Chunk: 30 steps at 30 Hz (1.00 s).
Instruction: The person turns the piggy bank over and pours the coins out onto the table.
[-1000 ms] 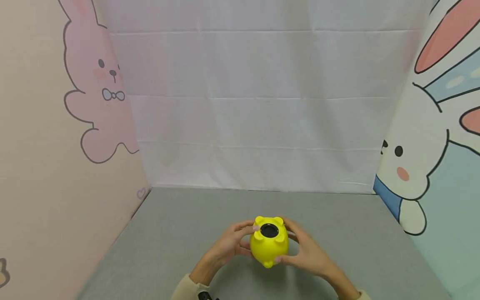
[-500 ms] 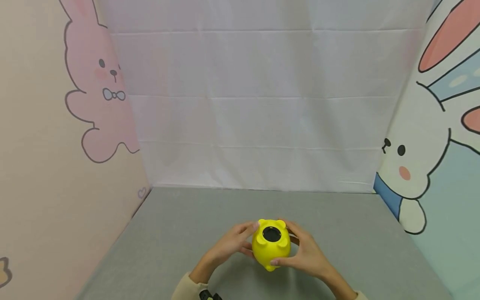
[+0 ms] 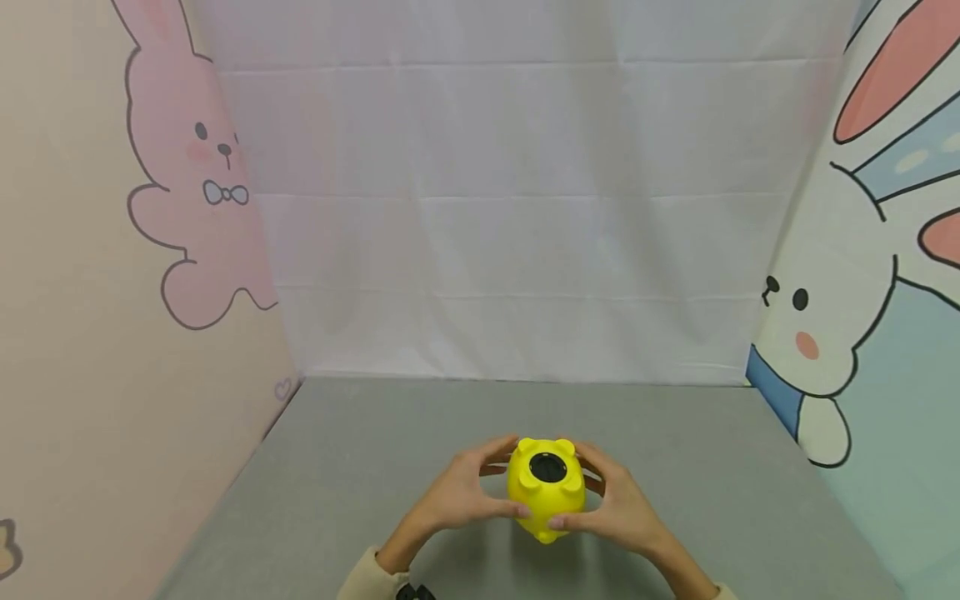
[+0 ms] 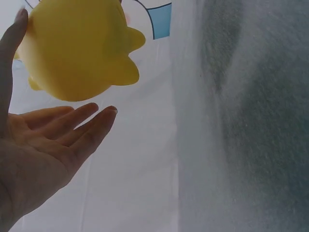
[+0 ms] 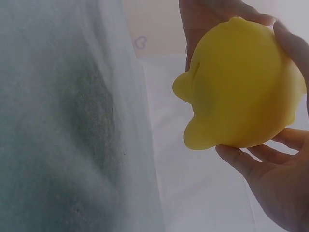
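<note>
A yellow piggy bank (image 3: 551,500) is held up over the grey table, its underside with short feet and a round black plug (image 3: 548,467) facing the head camera. My right hand (image 3: 628,510) grips its right side, thumb on the near face and fingers behind. On the other side, my left hand (image 3: 467,490) has its thumb at the near lower edge. In the left wrist view, the straight left fingers (image 4: 87,137) lie just below the piggy bank (image 4: 72,50), a thin gap between. The right wrist view shows the right fingertips (image 5: 236,157) against the body.
The grey cloth-covered table (image 3: 360,450) spreads around the hands. A white sheet (image 3: 495,208) hangs at its back. Side walls carry a pink rabbit drawing (image 3: 187,225) on the left and a white rabbit drawing (image 3: 832,333) on the right.
My left thumb has moved from the top of the piggy bank down to its near lower edge, and the left fingers have shifted behind it. The piggy bank has drifted slightly right.
</note>
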Available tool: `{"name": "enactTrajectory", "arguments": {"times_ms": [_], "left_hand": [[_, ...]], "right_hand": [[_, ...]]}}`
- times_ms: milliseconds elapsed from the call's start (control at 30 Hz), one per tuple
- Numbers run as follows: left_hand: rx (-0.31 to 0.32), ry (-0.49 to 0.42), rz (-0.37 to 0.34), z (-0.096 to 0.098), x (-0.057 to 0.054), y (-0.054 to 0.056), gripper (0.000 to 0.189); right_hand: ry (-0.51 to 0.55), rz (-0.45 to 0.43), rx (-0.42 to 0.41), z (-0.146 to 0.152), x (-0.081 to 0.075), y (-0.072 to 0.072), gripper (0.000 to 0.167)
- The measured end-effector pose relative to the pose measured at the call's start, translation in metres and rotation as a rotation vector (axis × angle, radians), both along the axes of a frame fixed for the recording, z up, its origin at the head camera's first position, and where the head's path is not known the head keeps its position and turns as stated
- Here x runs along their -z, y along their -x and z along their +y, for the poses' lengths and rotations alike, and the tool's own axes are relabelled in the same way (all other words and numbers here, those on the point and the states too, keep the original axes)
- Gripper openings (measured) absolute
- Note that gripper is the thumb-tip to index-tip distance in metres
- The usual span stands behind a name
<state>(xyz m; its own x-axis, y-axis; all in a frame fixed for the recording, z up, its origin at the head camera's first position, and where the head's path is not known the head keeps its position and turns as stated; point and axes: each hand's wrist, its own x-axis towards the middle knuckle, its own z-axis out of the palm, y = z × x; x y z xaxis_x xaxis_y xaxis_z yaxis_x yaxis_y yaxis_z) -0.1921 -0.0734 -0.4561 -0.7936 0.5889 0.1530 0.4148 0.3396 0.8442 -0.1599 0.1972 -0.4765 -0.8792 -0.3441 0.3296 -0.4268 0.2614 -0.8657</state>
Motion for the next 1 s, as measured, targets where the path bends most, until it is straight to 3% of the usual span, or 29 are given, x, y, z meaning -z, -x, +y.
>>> {"name": "enactTrajectory", "arguments": {"times_ms": [200,367,700,1000], "left_hand": [[0.043,-0.018,-0.009,0.005,0.003,-0.004,0.09],[0.022,-0.068,-0.027,0.007,0.005,-0.006,0.084],[0.023,-0.096,0.028,0.009,0.005,-0.005,0.089],[0.067,-0.03,0.089,0.012,-0.005,-0.002,0.095]], "right_hand": [[-0.011,-0.014,-0.038,-0.001,0.003,0.0,0.09],[-0.035,-0.058,-0.027,-0.001,0.002,-0.004,0.095],[-0.068,-0.134,0.013,-0.004,-0.006,-0.01,0.102],[-0.059,0.001,0.037,0.001,-0.004,-0.006,0.098]]}}
